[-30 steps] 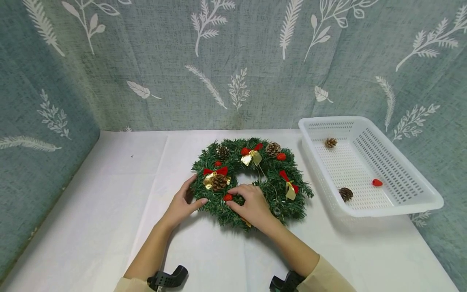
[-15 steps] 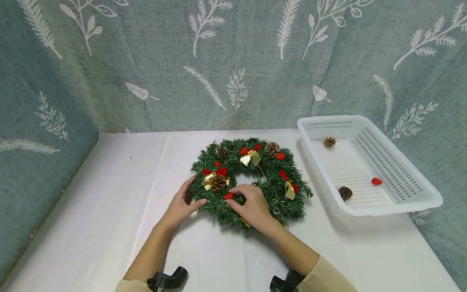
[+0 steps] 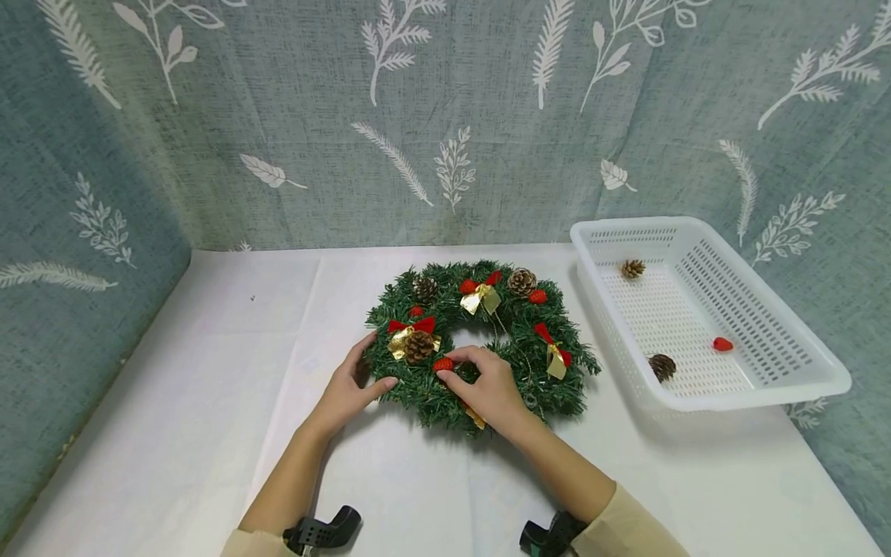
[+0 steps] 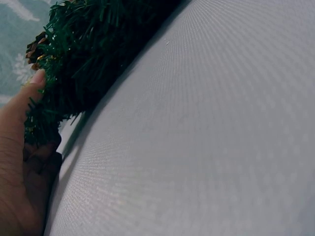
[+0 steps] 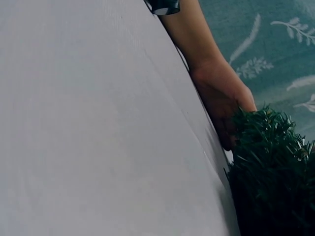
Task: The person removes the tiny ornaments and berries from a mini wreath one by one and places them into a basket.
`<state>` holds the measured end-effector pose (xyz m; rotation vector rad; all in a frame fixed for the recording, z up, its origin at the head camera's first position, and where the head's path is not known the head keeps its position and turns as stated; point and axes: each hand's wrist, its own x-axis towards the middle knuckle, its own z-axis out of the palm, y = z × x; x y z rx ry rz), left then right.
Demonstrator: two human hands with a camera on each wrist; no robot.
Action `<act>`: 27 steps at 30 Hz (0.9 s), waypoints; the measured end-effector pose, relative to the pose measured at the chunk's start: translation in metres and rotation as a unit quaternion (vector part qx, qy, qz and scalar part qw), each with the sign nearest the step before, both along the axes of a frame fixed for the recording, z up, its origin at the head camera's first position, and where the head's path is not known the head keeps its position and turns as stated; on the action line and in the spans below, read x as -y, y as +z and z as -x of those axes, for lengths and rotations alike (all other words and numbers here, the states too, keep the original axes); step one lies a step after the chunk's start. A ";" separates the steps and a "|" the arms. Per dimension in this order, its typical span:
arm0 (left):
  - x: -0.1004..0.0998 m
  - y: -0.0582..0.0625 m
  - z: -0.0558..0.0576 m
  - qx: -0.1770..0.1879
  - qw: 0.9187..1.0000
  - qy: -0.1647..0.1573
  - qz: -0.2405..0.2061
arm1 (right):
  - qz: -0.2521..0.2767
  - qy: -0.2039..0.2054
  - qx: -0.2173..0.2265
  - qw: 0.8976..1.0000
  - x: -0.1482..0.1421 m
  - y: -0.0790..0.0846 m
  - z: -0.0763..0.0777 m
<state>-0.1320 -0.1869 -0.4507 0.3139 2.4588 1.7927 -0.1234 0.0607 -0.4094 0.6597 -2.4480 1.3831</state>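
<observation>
A green wreath point(image 3: 411, 398) lies on the white tablecloth, dressed with bows, pine cones and red berries. My left hand point(image 3: 346, 387) holds its left edge; the left wrist view shows the thumb point(image 4: 34, 84) on the greenery and the other fingers lower down, at its underside. Over the front part of the ring, my right hand point(image 3: 490, 391) pinches a red berry point(image 3: 442, 364) between thumb and fingers. Just left of that berry sits a pine cone point(image 3: 419, 347) on a red and gold bow point(image 3: 400, 343). Partly hidden under the right hand is a gold piece point(image 3: 476, 418).
To the right stands a white perforated basket point(image 3: 759, 398) holding two pine cones and a red berry point(image 3: 722, 344). A leaf-patterned curtain point(image 3: 445, 201) hangs behind the table and along its sides. A thin gold string crosses the wreath's right part.
My right hand has shifted slightly to the right and away from me, toward the ring's inner edge, with the red berry in its fingers. The left hand keeps its hold on the wreath.
</observation>
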 end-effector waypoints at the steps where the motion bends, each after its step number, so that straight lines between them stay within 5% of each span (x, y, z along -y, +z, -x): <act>1: 0.000 0.000 0.000 -0.001 1.000 0.000 0.000 | 0.004 0.000 -0.001 1.000 -0.001 0.001 0.000; 27: 0.002 -0.003 0.001 0.003 1.000 -0.002 0.007 | 0.064 -0.016 -0.021 0.998 -0.015 0.015 0.007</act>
